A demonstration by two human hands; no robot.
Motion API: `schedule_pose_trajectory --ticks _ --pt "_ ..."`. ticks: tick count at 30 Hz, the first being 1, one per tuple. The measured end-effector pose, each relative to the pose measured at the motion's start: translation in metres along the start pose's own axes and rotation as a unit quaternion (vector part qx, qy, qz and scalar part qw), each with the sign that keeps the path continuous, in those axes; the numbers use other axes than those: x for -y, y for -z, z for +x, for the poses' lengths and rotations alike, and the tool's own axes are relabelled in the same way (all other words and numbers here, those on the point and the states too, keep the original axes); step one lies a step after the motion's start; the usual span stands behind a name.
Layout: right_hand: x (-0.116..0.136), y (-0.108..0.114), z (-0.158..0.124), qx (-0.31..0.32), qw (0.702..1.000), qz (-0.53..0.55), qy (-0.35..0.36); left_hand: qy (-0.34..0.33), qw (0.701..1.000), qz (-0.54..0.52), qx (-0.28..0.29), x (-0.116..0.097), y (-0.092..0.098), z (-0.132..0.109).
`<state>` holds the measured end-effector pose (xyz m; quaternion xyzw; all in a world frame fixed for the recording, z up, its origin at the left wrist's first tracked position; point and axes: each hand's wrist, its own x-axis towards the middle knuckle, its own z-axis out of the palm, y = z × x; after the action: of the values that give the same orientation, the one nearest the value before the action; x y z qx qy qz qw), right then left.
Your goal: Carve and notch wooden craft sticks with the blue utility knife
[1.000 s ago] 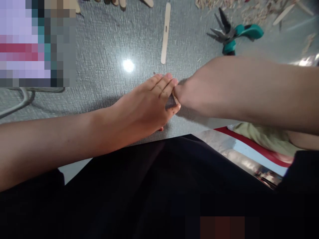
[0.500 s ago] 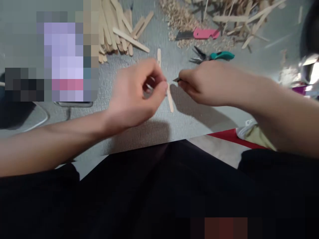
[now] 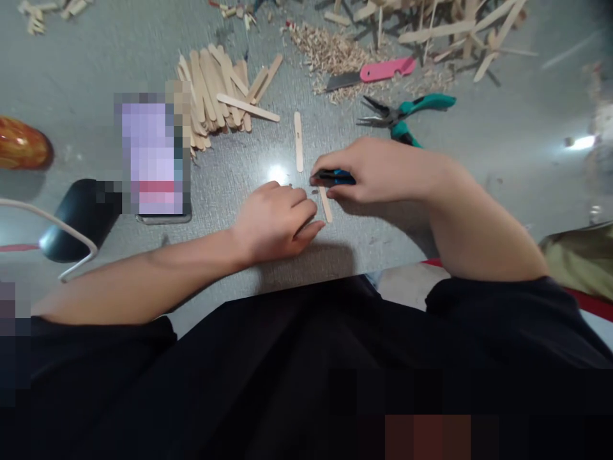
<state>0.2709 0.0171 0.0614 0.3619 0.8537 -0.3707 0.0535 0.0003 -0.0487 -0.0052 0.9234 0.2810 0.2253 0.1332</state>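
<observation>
My right hand point(image 3: 383, 169) is closed round a blue and black utility knife point(image 3: 335, 177), held low over the table. Just below the knife lies a wooden craft stick point(image 3: 326, 206), its upper end hidden by my hand. My left hand point(image 3: 278, 220) rests at the left of this stick with its fingers curled in and the thumb tip near the stick's lower end. Whatever sits inside those fingers is hidden. A second craft stick point(image 3: 299, 144) with a small slot or mark lies farther up. A small dark bit point(image 3: 315, 191) is between the hands.
Beyond are teal-handled pliers point(image 3: 395, 117), a pink folding knife point(image 3: 387, 69), wood shavings point(image 3: 330, 54) and a heap of sticks point(image 3: 211, 89). Cut pieces point(image 3: 440, 32) lie at the back right. Leftward are a phone point(image 3: 164, 218), a black mouse-like object point(image 3: 79, 220) and a white cable point(image 3: 52, 217).
My left hand has moved down, its raised pinch now lowered and curled. My right hand has turned, bringing the knife over the near stick. The view has shifted, showing more table.
</observation>
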Motion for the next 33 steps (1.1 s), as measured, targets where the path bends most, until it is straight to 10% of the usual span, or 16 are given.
schedule_pose_trajectory --ticks 6,12,14,19,23,33 --pt "0.002 -0.003 -0.01 -0.029 0.995 -0.083 -0.049 0.172 0.961 -0.178 -0.125 0.006 0.007 0.004" --pt "0.01 -0.008 -0.021 -0.187 0.981 0.004 -0.048 0.141 0.898 -0.295 -0.295 0.011 0.004 0.004" --pt "0.023 -0.019 -0.019 -0.287 0.951 0.105 -0.052 0.153 0.869 -0.403 -0.244 0.009 -0.002 0.002" --pt "0.054 -0.057 0.001 -0.307 0.846 0.427 -0.091 0.236 0.756 -0.609 -0.035 -0.006 -0.003 0.004" --pt "0.055 -0.07 0.012 -0.263 0.812 0.512 -0.095 0.321 0.729 -0.602 -0.062 -0.014 0.007 0.01" --pt "0.028 -0.06 0.001 -0.143 0.845 0.515 -0.023 0.364 0.749 -0.543 -0.106 -0.006 0.019 0.015"
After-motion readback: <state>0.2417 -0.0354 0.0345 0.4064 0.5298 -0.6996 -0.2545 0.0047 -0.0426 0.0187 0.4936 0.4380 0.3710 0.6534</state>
